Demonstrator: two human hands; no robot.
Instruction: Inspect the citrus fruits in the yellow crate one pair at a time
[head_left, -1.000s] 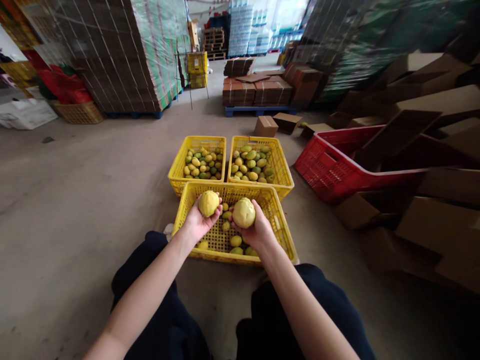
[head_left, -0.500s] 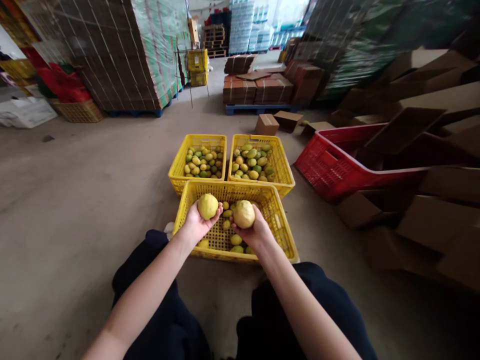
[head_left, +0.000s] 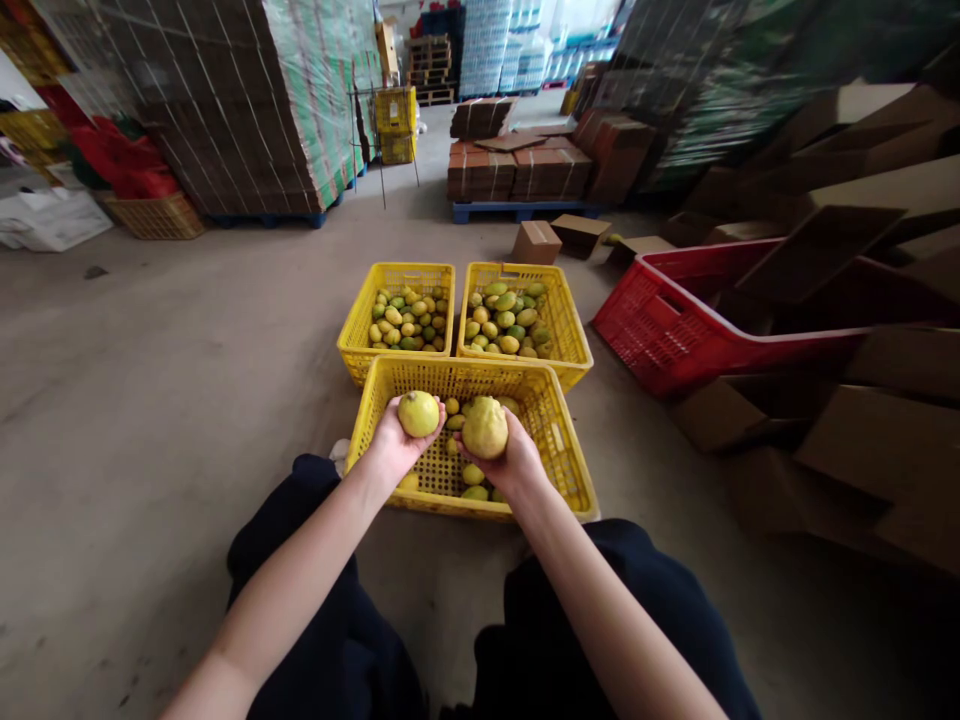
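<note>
My left hand (head_left: 395,445) cups a smooth round yellow citrus fruit (head_left: 418,413), its stem end turned up. In my right hand (head_left: 519,458) rests a larger, knobbly yellow citrus fruit (head_left: 485,428), fingers curled beneath it. Both fruits are held side by side, a little apart, over the near yellow crate (head_left: 574,470). Several smaller yellow-green fruits (head_left: 474,474) lie on that crate's perforated bottom, some hidden behind my hands. Beyond it stand a left yellow crate (head_left: 352,335) and a right yellow crate (head_left: 576,340), each holding many green and yellow fruits.
A red crate (head_left: 652,335) with cardboard in it stands to the right, with cardboard boxes (head_left: 862,450) heaped around it. Flattened cartons (head_left: 517,175) lie on a blue pallet ahead. A small box (head_left: 535,242) sits on the floor. Wrapped stacks rise on both sides.
Both fruits have been turned in my hands: the left one now shows its stem end, the right one its knobbly top. My hands stay in nearly the same place.
</note>
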